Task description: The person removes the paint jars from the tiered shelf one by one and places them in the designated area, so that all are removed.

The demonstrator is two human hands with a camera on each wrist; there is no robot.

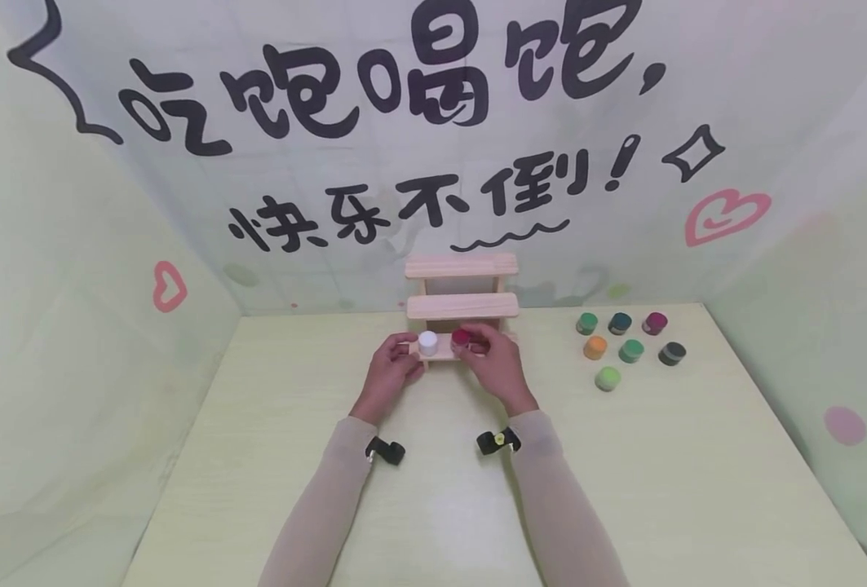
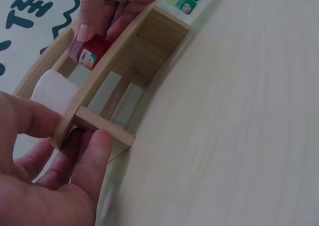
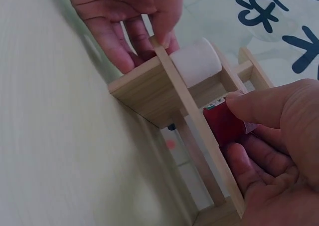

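Note:
A small wooden tiered rack (image 1: 462, 306) stands by the back wall. On its lowest step sits a white jar (image 1: 428, 343) near the left end. My right hand (image 1: 497, 363) pinches a dark red paint jar (image 2: 92, 51) between thumb and fingers, at the step to the right of the white jar. In the right wrist view the red jar (image 3: 224, 121) lies against the slats, its label partly covered by the thumb. With its fingers around the step's left end, my left hand (image 1: 389, 371) holds the rack close to the white jar.
Several small paint jars stand on the table (image 1: 697, 456) to the right, among them an orange jar (image 1: 594, 348), a black jar (image 1: 672, 353) and a light green jar (image 1: 608, 378). A white printed cloth (image 1: 316, 269) hangs behind the rack.

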